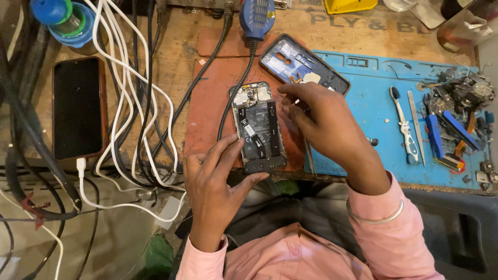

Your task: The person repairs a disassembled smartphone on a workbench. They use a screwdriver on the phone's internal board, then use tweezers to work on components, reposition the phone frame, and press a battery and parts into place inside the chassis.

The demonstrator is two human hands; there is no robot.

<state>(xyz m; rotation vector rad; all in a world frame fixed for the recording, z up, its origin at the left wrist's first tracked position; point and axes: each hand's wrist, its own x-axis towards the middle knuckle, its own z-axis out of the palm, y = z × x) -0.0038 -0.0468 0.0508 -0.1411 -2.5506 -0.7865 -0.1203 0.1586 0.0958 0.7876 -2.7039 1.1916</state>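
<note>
The opened phone lies back-up on the red mat at the centre of the desk, its board and black battery bare. The left hand, at 7 o'clock of it, has its grip apart, fingertips steadying the lower left edge. The right hand, at 3 o'clock, pinches a thin tool I cannot make out over the phone's right side. The removed back cover rests at 1 o'clock. A slip of that tool could, I judge, gouge the battery or tear a flex cable.
</note>
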